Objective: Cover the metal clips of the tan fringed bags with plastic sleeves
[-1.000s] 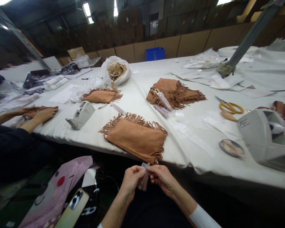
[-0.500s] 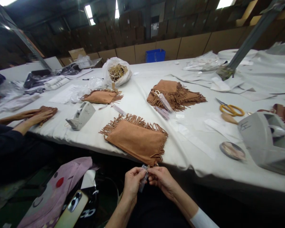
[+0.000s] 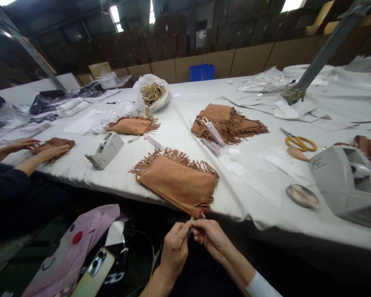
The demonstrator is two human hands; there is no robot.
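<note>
A brown fringed suede bag [image 3: 177, 179] lies at the table's front edge, its near corner with small metal fittings [image 3: 200, 215] hanging slightly over. Just below that corner my hands meet, fingertips together. My left hand [image 3: 174, 249] is closed in a pinch beside the fittings. Opposite it, my right hand [image 3: 212, 239] pinches too, with thumb and forefinger at the same spot. A scrap of clear plastic film [image 3: 190, 232] shows between them; most of it is hidden by the fingers.
More fringed bags [image 3: 218, 111] lie farther back. Yellow-handled scissors [image 3: 301, 143] and a grey tape dispenser [image 3: 343, 181] are on the right; another dispenser [image 3: 106, 150] stands left. A co-worker's hands [image 3: 51, 152] rest on a brown piece. A phone [image 3: 94, 270] is below left.
My left hand has turned and closed more tightly at the bag's corner, and the plastic film that stuck out below it is now mostly hidden. The co-worker's hands have moved apart.
</note>
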